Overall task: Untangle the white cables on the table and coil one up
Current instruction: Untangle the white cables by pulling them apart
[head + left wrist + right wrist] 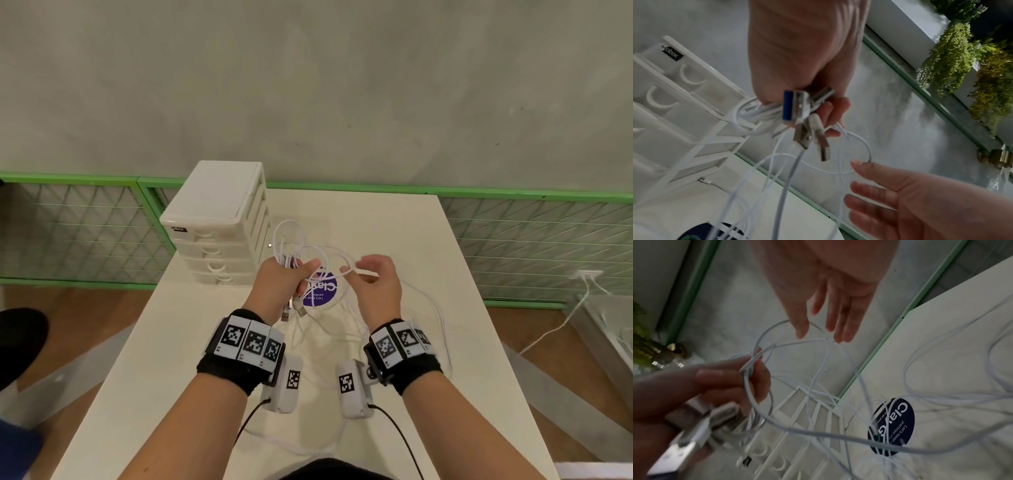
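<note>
Above the table (191, 342), left hand (281, 284) grips white cables (291, 240); right hand (376, 284) touches one.

The cables (310, 255) are white, their USB plugs (807, 123) silvery, one with a blue insert. The table (428, 274) is cream-white, and the drawer unit (215, 222) at far left matches it, bearing a small black label. A round sticker (323, 289) is dark purple with white lettering. Both wristbands (236, 370) are black, carrying black-and-white square-patterned tags. The far wall (308, 85) is mottled grey above green-framed mesh panels (531, 233).
</note>
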### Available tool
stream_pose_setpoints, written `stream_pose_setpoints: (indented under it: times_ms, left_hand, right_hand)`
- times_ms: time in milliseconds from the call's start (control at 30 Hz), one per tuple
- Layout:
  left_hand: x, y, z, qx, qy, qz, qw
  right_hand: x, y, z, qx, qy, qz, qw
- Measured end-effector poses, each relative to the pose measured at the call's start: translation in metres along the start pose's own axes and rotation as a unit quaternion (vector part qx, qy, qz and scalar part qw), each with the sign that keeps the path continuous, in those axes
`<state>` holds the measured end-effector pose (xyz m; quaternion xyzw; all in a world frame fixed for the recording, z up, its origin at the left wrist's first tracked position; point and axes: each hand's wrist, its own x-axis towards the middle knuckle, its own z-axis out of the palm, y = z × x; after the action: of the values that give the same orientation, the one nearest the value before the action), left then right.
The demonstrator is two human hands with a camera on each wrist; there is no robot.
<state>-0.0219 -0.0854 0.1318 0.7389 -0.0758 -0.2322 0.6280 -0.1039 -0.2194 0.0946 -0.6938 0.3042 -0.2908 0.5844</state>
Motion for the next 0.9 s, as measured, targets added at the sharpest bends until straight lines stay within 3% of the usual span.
stream_pose_setpoints:
  times_ms: [67,100,200,267,333,467,600,700,800,900]
  left_hand:
    - [0.000,0.000,0.000,0.014,-0.004,-0.014,1.000]
    - [0.000,0.000,0.001,0.018,-0.005,-0.020,1.000]
    - [-0.002,0.001,0.005,0.044,-0.006,-0.032,0.998]
    - [-0.003,0.001,0.006,0.050,-0.004,-0.034,0.998]
    - [-0.001,0.000,0.004,0.043,0.007,-0.033,0.999]
    - [-0.001,0.002,-0.004,0.070,-0.037,-0.053,0.995]
    - [-0.013,0.016,-0.011,0.141,-0.188,-0.078,0.969]
    - [-0.011,0.014,-0.018,0.169,-0.237,-0.081,0.953]
    - [-0.006,0.010,-0.025,0.160,-0.254,-0.091,0.949]
    - [-0.008,0.015,-0.031,0.158,-0.265,-0.091,0.947]
  right_hand:
    - [0.003,0.001,-0.001,-0.028,0.052,0.024,0.998]
    - [0.003,0.002,-0.002,-0.036,0.034,0.020,0.999]
    - [-0.002,-0.003,0.005,0.020,-0.069,-0.028,0.997]
    - [-0.002,-0.004,0.007,-0.013,-0.163,-0.068,0.984]
    - [0.001,-0.002,0.007,-0.063,-0.241,-0.058,0.967]
    - [0.010,-0.004,-0.003,-0.109,-0.282,-0.037,0.953]
    - [0.022,-0.008,-0.024,-0.130,-0.273,-0.054,0.952]
    - [0.032,-0.011,-0.040,-0.162,-0.273,-0.048,0.947]
    - [0.050,-0.007,-0.061,-0.231,-0.190,-0.057,0.953]
    - [0.067,0.006,-0.088,-0.271,-0.040,-0.037,0.961]
